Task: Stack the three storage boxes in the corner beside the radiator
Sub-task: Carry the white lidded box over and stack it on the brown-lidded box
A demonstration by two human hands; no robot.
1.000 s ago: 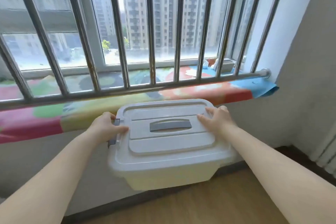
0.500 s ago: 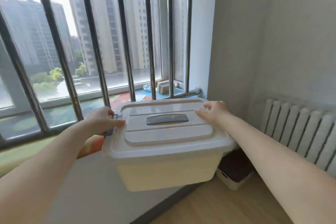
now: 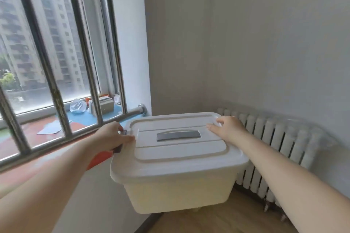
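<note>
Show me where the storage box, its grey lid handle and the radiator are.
storage box (image 3: pixel 176 191): head view, on its pale front wall.
grey lid handle (image 3: pixel 178 135): head view, on its middle.
radiator (image 3: pixel 272 138): head view, on a white rib.

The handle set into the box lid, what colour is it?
Grey, a flat handle recessed in the white lid of the storage box; the head view shows it clearly.

Both bare forearms reach forward, raised and nearly level; the left hand (image 3: pixel 111 136) clasps the left end of the storage box (image 3: pixel 178 166), thumb lying over the lid edge; the right hand (image 3: pixel 227 128) grips the far right corner, fingers spread flat on top.
</note>
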